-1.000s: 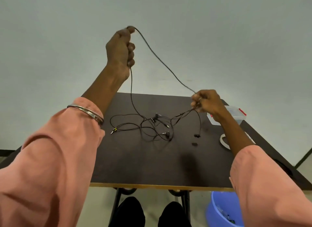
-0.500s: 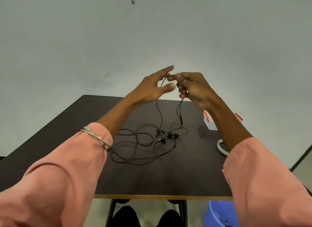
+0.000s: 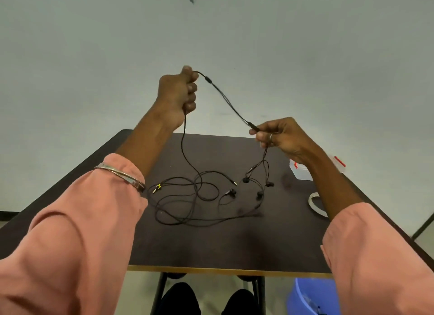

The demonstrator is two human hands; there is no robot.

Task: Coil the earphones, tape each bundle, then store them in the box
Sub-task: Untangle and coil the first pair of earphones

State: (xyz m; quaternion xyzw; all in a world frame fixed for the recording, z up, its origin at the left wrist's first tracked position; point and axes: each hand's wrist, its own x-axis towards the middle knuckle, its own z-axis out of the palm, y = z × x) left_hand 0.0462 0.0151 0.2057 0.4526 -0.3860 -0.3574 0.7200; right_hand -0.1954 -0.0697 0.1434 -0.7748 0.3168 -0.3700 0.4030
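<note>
The earphones (image 3: pixel 197 192) lie in a loose black tangle on the dark table (image 3: pixel 211 239), with one cable lifted clear between both hands. The left hand (image 3: pixel 177 93) is raised in a closed fist around the cable, thumb pressing it on top. The right hand (image 3: pixel 280 136), lower, pinches the cable at its inline piece, the earbuds dangling below. The tape roll (image 3: pixel 315 204) and clear box (image 3: pixel 303 170) sit near the right forearm.

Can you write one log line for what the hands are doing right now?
left hand: grips earphone cable, raised | right hand: pinches same cable | rest tangled on table
</note>
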